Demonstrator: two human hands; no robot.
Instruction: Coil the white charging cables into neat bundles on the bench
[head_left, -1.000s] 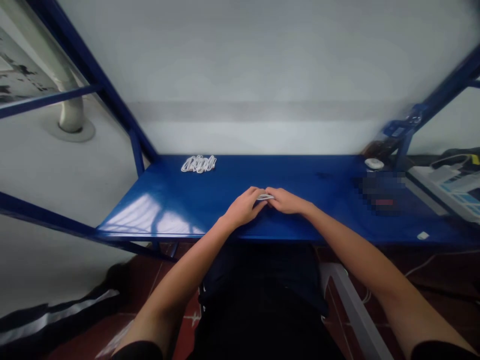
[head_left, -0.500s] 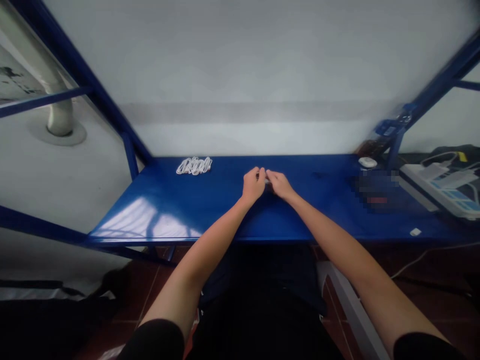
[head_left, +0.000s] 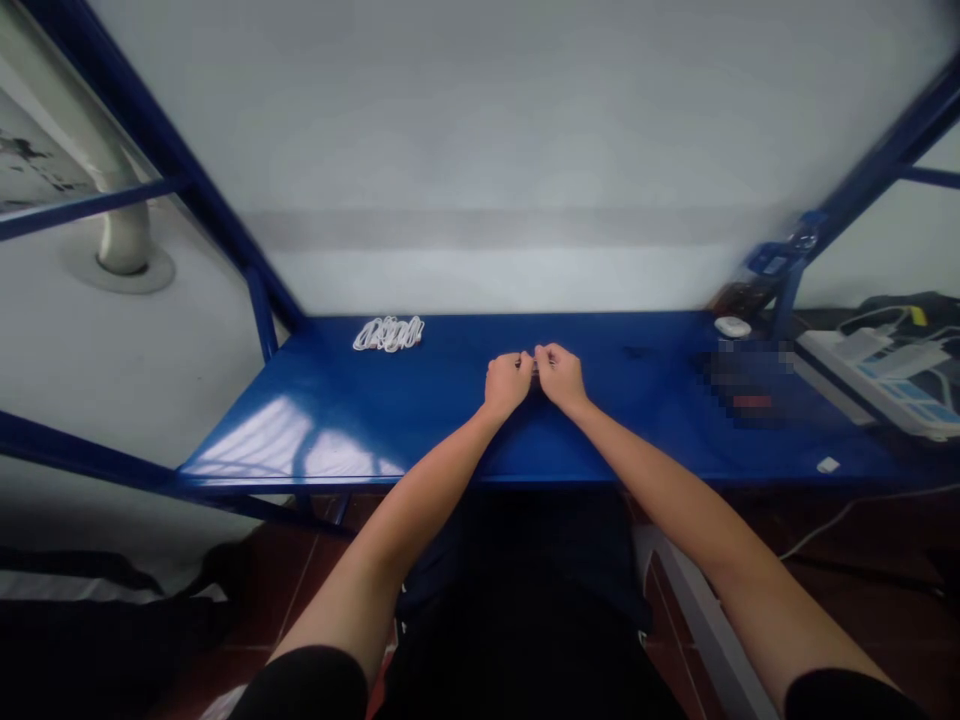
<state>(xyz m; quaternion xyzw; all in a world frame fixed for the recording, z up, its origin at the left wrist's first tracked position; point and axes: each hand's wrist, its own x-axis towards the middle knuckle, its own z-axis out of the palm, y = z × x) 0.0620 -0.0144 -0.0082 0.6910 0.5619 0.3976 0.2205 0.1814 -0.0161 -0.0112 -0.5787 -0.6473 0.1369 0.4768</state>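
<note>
Two hands meeting fingertip to fingertip over a blue desk [head_left: 420,420].
Left hand [head_left: 507,382] and right hand [head_left: 559,375] curled, knuckles up, each grip pinched shut on a small pale item [head_left: 534,366] held between them just above mid-desk, its form too small to tell. Compared with half a second ago: hands drawn slightly nearer, fingers more tightly closed. Desk top smooth, glossy painted metal; loose white coil of cable [head_left: 388,333] at far left; flat white power strip [head_left: 874,382] at right.
</note>
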